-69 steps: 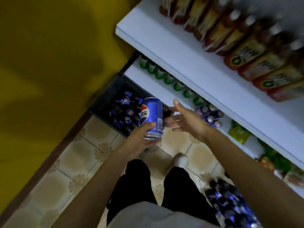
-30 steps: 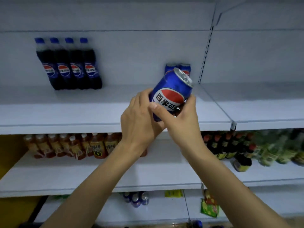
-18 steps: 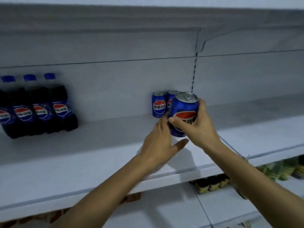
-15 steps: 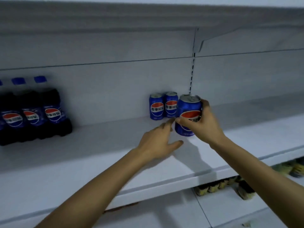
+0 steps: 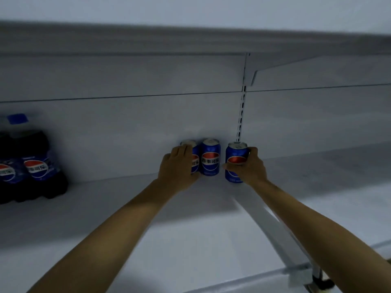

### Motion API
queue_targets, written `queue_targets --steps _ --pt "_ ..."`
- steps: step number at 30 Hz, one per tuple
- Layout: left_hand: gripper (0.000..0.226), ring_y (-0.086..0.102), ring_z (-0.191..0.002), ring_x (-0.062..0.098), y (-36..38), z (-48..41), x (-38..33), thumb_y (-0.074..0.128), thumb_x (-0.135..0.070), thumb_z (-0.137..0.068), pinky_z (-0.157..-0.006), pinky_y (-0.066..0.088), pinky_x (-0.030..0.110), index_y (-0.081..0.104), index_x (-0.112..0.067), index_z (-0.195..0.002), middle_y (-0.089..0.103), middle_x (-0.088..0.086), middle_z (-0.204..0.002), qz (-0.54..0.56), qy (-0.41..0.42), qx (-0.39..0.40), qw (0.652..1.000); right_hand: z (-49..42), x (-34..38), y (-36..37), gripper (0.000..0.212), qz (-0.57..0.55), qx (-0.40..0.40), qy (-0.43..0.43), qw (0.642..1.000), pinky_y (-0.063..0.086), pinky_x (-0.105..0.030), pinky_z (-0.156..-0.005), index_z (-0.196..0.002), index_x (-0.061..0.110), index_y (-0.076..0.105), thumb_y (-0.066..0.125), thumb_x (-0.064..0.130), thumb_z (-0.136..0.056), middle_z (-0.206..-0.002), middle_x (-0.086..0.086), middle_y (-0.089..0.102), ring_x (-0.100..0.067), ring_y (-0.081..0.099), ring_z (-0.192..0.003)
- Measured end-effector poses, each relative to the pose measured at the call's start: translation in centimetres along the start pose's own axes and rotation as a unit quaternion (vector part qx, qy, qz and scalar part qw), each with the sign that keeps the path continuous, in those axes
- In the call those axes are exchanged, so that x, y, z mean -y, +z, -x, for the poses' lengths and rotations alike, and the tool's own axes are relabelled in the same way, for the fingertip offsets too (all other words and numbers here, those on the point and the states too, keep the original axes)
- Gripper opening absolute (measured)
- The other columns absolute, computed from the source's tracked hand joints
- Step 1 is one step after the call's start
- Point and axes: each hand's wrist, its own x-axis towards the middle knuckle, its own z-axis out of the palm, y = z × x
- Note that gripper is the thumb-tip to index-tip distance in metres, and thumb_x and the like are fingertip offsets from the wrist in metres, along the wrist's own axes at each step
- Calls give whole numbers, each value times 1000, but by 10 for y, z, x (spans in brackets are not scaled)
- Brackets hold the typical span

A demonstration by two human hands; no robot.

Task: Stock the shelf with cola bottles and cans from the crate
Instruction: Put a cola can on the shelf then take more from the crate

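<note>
Three blue cola cans stand upright at the back of the white shelf (image 5: 190, 229). My right hand (image 5: 249, 167) grips the rightmost can (image 5: 233, 159), which stands on the shelf a little apart from the middle can (image 5: 210, 157). My left hand (image 5: 177, 168) is wrapped round the leftmost can (image 5: 195, 157), mostly hiding it. Dark cola bottles (image 5: 31, 163) with blue caps stand at the far left of the same shelf. The crate is out of view.
A slotted upright (image 5: 241, 115) and a bracket (image 5: 254, 75) divide the shelf bays just behind the right can. A shelf divider rail (image 5: 275, 231) runs forward under my right forearm. Bare shelf surface lies between the bottles and the cans.
My right hand has carried the can to the back of the shelf and stood it beside the other two. My left hand has moved forward onto the leftmost can.
</note>
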Motion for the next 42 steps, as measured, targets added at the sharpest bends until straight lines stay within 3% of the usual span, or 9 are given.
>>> queue_targets --steps 10,16,27,30,32,34,36,40,42 --pt "71 37 -128 24 1 -16 -2 60 -40 -87 -99 39 33 30 -11 -144 39 6 -143 -39 -10 -4 999 -47 -9 13 89 -7 52 -30 998 48 -40 -91 -127 9 37 91 26 -59 -127 -12 57 -31 58 -114" --pt "62 41 -126 22 0 -18 -3 58 -38 -89 -97 39 31 36 -13 -141 46 5 -140 -53 -20 -19 998 -59 -22 11 93 8 117 -51 992 44 -32 -87 -135 7 30 87 5 -62 -132 -15 53 -32 54 -117" --pt "62 42 -126 23 2 -16 -10 58 -36 -89 -96 42 33 35 -13 -141 44 5 -142 -57 -50 -21 997 -72 -25 20 89 6 129 -56 990 43 -35 -93 -134 4 29 86 6 -64 -133 -16 51 -33 53 -120" --pt "70 37 -131 24 1 -15 -10 61 -39 -88 -100 39 35 29 -15 -146 35 6 -150 -40 -62 -7 997 -69 -28 16 114 23 121 -50 991 41 -45 -105 -145 9 20 92 19 -57 -141 -17 40 -35 43 -130" --pt "87 22 -141 25 2 -6 -9 64 -44 -85 -107 33 40 15 -17 -151 9 6 -160 3 -74 9 997 -62 -33 10 127 21 115 -3 993 32 -49 -112 -151 11 7 92 28 -58 -152 -19 25 -35 29 -139" --pt "98 9 -146 25 7 11 -7 65 -49 -83 -111 27 43 2 -19 -153 -12 2 -160 56 -98 -15 994 -53 -42 3 127 -16 111 31 993 27 -47 -115 -152 11 2 89 32 -62 -157 -19 14 -33 21 -144" --pt "97 4 -147 23 11 32 -4 62 -50 -85 -113 22 43 -2 -21 -152 -17 -1 -159 92 -110 -44 989 -42 -48 -1 121 -47 107 30 993 25 -44 -116 -152 12 2 85 32 -67 -159 -16 11 -30 19 -145" --pt "95 -3 -147 17 5 77 7 56 -53 -88 -117 11 40 -8 -23 -152 -19 -5 -158 83 -148 -14 985 -2 -18 -2 98 -125 123 -26 984 35 -31 -105 -149 14 22 83 25 -73 -148 -6 36 -20 40 -133" --pt "94 -2 -147 18 -3 104 18 57 -53 -88 -117 11 41 -5 -22 -152 -15 -3 -159 75 -159 -25 984 21 3 3 83 -134 132 -91 978 41 -37 -105 -139 16 41 85 26 -69 -135 1 52 -15 53 -121"
